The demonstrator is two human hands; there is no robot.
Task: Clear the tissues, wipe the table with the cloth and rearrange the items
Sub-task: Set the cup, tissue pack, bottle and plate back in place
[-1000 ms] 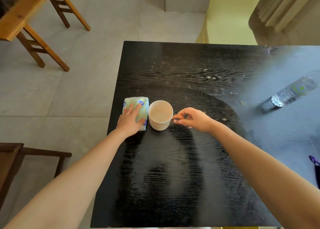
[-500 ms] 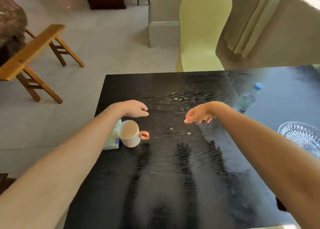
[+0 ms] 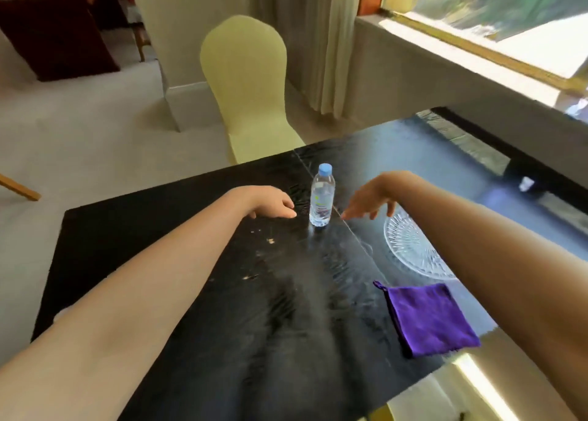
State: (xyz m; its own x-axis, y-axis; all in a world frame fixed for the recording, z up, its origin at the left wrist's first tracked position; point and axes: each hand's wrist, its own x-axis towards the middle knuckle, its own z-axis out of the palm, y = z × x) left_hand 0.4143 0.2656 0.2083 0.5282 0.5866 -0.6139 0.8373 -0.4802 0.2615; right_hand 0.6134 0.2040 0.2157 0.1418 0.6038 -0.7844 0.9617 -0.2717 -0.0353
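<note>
The bottle stands upright on the counter, between the left hand and the right hand, touching neither. The plate lies to the right of the bottle, partly under the right forearm. The cloth lies before the plate, near the counter's edge. The chair stands behind the counter.

— What carries it all?
— A black desk with a wood grain, glossy and streaked, and a thin seam running across its top.
— And on it?
— A clear water bottle with a blue cap stands upright at the seam. To its right lies a cut-glass plate. Nearer the front edge, a folded purple cloth lies flat, close to the plate but apart.
— Anything else?
— A few pale specks left of the bottle.
</note>
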